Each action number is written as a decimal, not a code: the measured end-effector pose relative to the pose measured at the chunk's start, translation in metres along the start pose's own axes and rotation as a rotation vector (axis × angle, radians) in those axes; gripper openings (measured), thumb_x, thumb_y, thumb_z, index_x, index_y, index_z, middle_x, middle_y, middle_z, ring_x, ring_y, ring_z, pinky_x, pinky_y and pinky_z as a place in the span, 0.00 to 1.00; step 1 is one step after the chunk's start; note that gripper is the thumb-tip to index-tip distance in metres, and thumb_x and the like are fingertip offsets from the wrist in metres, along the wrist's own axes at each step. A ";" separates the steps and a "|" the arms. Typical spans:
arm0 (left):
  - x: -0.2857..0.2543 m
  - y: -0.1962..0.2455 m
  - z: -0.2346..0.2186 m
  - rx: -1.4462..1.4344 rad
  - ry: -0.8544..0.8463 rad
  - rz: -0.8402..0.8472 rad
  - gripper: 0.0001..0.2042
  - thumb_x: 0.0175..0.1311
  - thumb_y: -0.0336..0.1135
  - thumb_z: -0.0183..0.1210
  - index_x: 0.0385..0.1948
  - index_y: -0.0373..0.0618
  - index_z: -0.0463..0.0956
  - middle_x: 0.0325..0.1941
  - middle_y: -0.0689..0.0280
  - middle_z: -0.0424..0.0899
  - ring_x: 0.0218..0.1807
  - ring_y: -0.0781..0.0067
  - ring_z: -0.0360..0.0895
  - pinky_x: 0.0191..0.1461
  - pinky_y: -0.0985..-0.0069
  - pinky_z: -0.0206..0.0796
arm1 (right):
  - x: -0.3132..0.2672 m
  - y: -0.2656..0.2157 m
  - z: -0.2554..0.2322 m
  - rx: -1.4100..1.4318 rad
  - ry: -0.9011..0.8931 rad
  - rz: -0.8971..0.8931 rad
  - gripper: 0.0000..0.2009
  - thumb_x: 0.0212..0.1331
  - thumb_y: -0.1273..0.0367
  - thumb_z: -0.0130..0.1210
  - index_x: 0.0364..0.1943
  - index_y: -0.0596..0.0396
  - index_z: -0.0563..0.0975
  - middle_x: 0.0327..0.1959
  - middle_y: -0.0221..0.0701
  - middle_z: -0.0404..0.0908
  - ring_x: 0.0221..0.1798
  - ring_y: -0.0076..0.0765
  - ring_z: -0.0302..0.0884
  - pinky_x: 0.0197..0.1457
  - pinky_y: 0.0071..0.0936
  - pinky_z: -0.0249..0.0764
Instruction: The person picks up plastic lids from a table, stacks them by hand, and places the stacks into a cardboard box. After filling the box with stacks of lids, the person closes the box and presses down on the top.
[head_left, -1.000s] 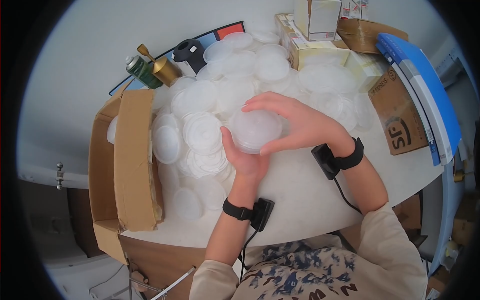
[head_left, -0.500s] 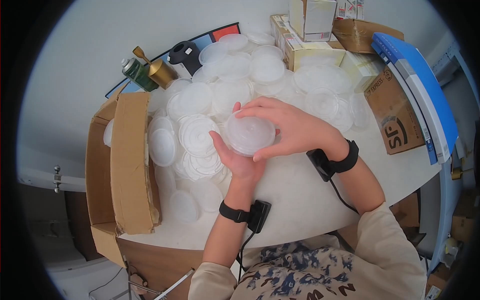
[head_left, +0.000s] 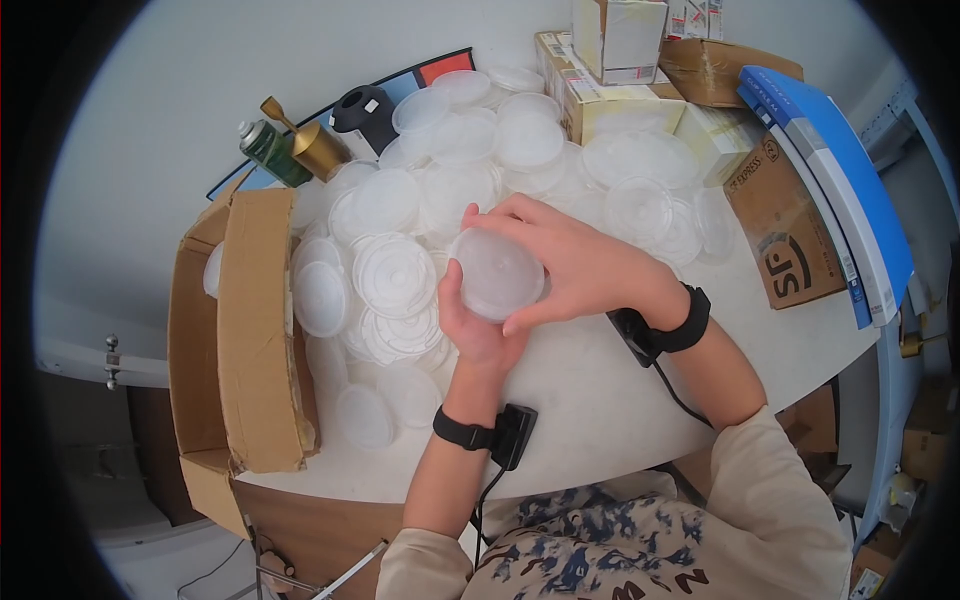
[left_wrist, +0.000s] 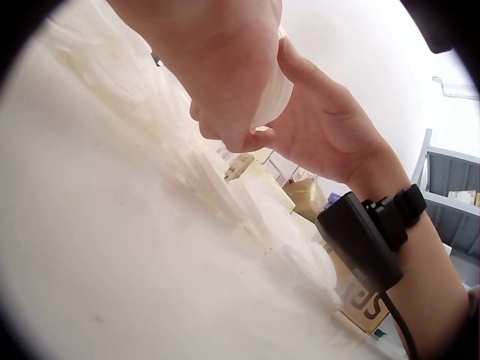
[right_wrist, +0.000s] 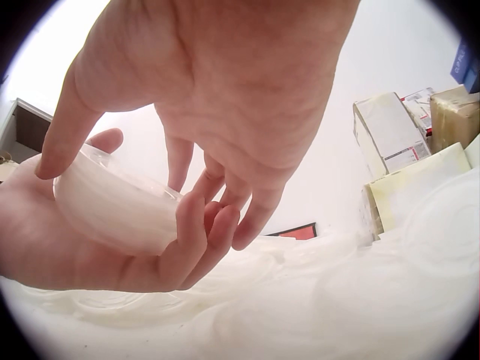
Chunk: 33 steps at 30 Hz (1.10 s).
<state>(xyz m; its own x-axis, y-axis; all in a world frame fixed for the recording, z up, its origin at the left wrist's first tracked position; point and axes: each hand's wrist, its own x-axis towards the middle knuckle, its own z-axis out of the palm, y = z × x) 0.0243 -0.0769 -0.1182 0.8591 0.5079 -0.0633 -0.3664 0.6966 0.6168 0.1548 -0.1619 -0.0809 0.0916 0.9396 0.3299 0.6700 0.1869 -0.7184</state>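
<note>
Both hands hold a stack of round translucent plastic lids (head_left: 497, 275) above the table. My left hand (head_left: 478, 332) cups the stack from below, its thumb up along the near left rim. In the right wrist view, the fingers (right_wrist: 191, 240) of that hand curl up around the stack's far side. My right hand (head_left: 580, 262) spans the stack from above and the right, with thumb and fingertips at its rim. Several layers show along the stack's side (right_wrist: 112, 206). A large heap of similar loose lids (head_left: 390, 275) lies on the table beyond and left of the hands.
A cardboard box (head_left: 262, 330) stands at the left table edge. At the back are a green spray can (head_left: 270, 155), a brass-coloured pot (head_left: 318, 150) and a black device (head_left: 362, 115). Cartons (head_left: 625, 95), a brown box (head_left: 785, 225) and blue binders (head_left: 835, 180) stand at the right.
The lid stack has tilted between the hands. The right fingers have drawn closer around its rim, and the left thumb has moved up against its side. The surrounding heap looks unchanged.
</note>
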 end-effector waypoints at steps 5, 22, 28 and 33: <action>-0.001 0.000 0.001 0.002 -0.027 0.018 0.34 0.66 0.60 0.41 0.72 0.57 0.53 0.69 0.64 0.63 0.70 0.62 0.61 0.69 0.61 0.56 | 0.000 -0.001 0.000 -0.024 -0.026 0.018 0.44 0.36 0.63 0.74 0.64 0.58 0.66 0.54 0.39 0.68 0.58 0.45 0.68 0.61 0.32 0.68; 0.008 -0.002 -0.006 -0.086 0.035 0.030 0.33 0.62 0.57 0.49 0.70 0.59 0.56 0.59 0.60 0.73 0.62 0.57 0.69 0.61 0.53 0.63 | -0.022 0.028 -0.038 -0.532 0.006 0.233 0.41 0.33 0.66 0.73 0.62 0.52 0.70 0.56 0.40 0.72 0.62 0.48 0.66 0.65 0.38 0.64; 0.009 -0.002 -0.007 -0.063 0.043 0.038 0.32 0.63 0.57 0.48 0.68 0.56 0.58 0.60 0.60 0.73 0.62 0.57 0.70 0.60 0.54 0.63 | -0.020 0.033 -0.024 -0.590 -0.095 0.255 0.40 0.31 0.70 0.73 0.60 0.51 0.72 0.56 0.40 0.73 0.62 0.45 0.66 0.66 0.38 0.62; 0.009 -0.002 -0.007 -0.074 0.053 0.035 0.32 0.64 0.58 0.47 0.68 0.54 0.58 0.60 0.59 0.72 0.62 0.56 0.70 0.60 0.54 0.64 | -0.023 0.031 -0.023 -0.688 -0.100 0.242 0.42 0.31 0.74 0.71 0.62 0.51 0.70 0.56 0.40 0.73 0.62 0.45 0.66 0.66 0.41 0.60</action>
<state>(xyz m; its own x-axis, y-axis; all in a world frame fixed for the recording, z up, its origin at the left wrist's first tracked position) 0.0302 -0.0700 -0.1253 0.8258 0.5575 -0.0849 -0.4231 0.7121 0.5603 0.1909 -0.1844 -0.0966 0.2496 0.9596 0.1298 0.9534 -0.2200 -0.2065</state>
